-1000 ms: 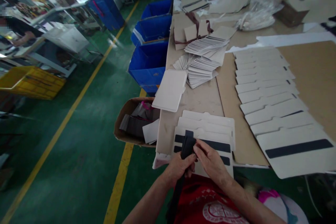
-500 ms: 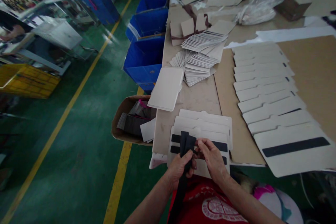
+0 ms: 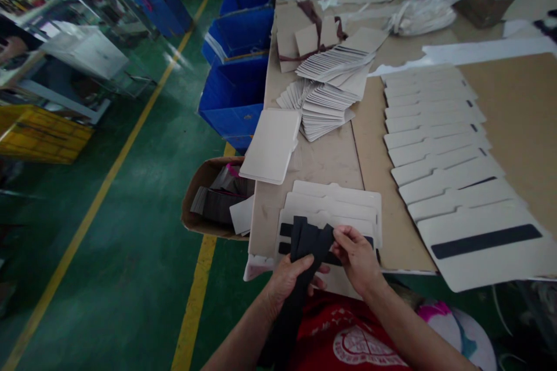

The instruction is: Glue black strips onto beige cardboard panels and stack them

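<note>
A bundle of black strips (image 3: 300, 269) hangs down from my left hand (image 3: 287, 281), whose thumb lies across it with the fingers behind. My right hand (image 3: 357, 256) pinches the upper end of one strip at the bundle's right side. Beneath both hands lie overlapping pale cards (image 3: 333, 203) at the table's near edge, with black bands across the nearer ones. To the right, a fanned row of similar pale cards (image 3: 452, 171) stretches away, and the front one carries a broad black band (image 3: 486, 241).
Fanned stacks of pale cards (image 3: 328, 110) and a loose pale card pile (image 3: 272, 145) lie on the table's left side. Blue bins (image 3: 235, 93) and a cardboard box (image 3: 191, 208) with scraps stand beside it. A clear plastic bag (image 3: 429, 6) lies farther back.
The black strips have spread into a wider fan at the top. My right hand has drawn one strip's end slightly away to the right. The view has shifted slightly.
</note>
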Action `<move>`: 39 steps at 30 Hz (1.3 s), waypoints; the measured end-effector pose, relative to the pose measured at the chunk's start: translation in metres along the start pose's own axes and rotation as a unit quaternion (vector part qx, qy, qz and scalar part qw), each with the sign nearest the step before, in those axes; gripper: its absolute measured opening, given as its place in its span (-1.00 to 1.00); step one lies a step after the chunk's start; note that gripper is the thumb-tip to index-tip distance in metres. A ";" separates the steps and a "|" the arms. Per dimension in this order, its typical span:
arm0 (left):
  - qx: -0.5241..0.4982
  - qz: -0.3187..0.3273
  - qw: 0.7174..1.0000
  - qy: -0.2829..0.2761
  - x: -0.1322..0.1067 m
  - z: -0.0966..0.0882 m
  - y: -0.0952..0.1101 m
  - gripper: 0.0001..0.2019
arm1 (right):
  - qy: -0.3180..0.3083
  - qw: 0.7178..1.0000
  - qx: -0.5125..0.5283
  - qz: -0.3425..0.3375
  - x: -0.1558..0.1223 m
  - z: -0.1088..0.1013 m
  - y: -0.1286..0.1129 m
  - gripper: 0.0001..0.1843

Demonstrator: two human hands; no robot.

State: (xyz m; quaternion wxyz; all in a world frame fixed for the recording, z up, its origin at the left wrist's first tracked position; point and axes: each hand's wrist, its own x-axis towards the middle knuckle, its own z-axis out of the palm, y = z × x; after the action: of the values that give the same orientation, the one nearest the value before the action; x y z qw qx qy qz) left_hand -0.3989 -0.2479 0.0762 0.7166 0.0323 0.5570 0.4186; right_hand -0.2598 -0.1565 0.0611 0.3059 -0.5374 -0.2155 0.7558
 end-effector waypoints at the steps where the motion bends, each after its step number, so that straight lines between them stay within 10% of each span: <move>1: -0.002 -0.001 1.000 0.011 -0.001 -0.001 0.001 -0.41 | 0.003 1.000 0.025 0.008 0.002 -0.001 -0.002 -0.67; 17: 0.015 0.046 0.987 0.154 0.004 -0.001 0.002 -0.45 | -0.139 0.987 -0.001 0.076 -0.012 0.023 0.026 -0.66; 23: 0.155 0.085 0.966 0.190 -0.022 -0.026 0.011 -0.64 | -0.061 0.993 0.103 -0.002 0.014 -0.012 -0.027 -0.71; 29: 0.549 0.185 0.811 0.083 -0.032 -0.051 0.025 -0.76 | -0.020 0.995 -0.093 -0.023 0.035 -0.064 -0.074 -0.67; 34: 0.733 0.217 0.639 0.086 -0.005 -0.049 0.015 -0.60 | -0.006 0.947 -0.321 -0.018 0.037 -0.055 -0.058 -0.66; 39: 0.752 0.218 0.607 0.135 0.018 -0.048 0.003 -0.55 | -0.088 0.862 -0.492 -0.081 0.041 -0.021 -0.046 -0.74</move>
State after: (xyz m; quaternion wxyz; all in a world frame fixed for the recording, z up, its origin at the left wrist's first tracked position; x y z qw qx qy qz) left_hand -0.4399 -0.2546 0.0453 0.2444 0.6235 0.7427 -0.0040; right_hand -0.2385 -0.0951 0.0567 0.0417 -0.5300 -0.6281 0.5682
